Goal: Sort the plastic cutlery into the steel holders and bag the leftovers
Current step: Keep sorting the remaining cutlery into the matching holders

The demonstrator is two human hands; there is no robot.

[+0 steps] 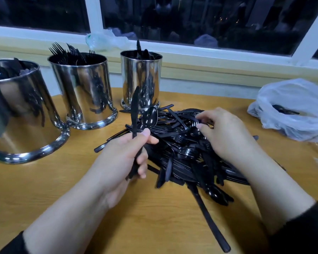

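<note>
1. Fingers (142,163) of the left hand (121,158) are gripping a knife (135,107) and spoon (149,117) upright, beside the cutlery pile (187,153).
2. The right hand (226,132) is pinching a fork (195,123) on the pile's top.
3. Steel holders (83,90) are standing behind the pile; the bag (292,109) is lying right of it.

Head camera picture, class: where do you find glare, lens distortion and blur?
Head view: glare streaks and dark reflections on the steel holders; wide-angle bending tilts the leftmost holder and curves the window sill; edges are soft, while the cutlery pile stays fairly sharp.
</note>
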